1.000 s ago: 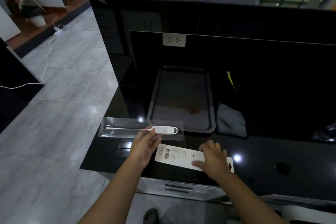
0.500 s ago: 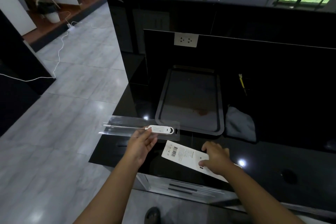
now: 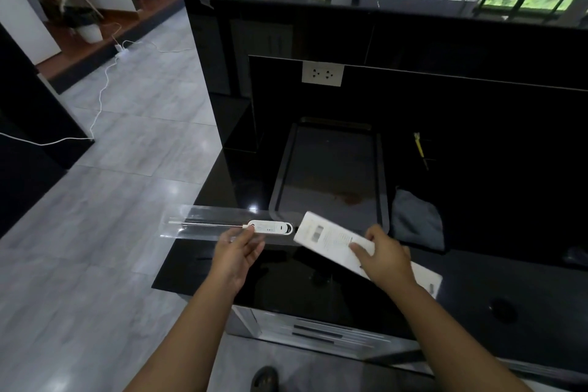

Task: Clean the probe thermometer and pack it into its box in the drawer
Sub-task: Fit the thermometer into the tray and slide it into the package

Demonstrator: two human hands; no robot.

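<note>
The probe thermometer has a white handle and a thin metal probe pointing left, and it lies in a clear plastic insert. My left hand grips the insert and thermometer from below, just over the counter's front left edge. The long white box is lifted and tilted, its open end close to the thermometer's handle. My right hand is shut on the box near its middle. No drawer interior shows.
A dark tray lies on the black counter behind my hands. A grey cloth sits right of the tray, a yellow-tipped tool farther back. A wall socket is on the back panel. Drawer fronts show below the counter.
My right hand has lifted the box off the counter and swung its end up toward the thermometer handle. My left hand holds the insert in nearly the same place.
</note>
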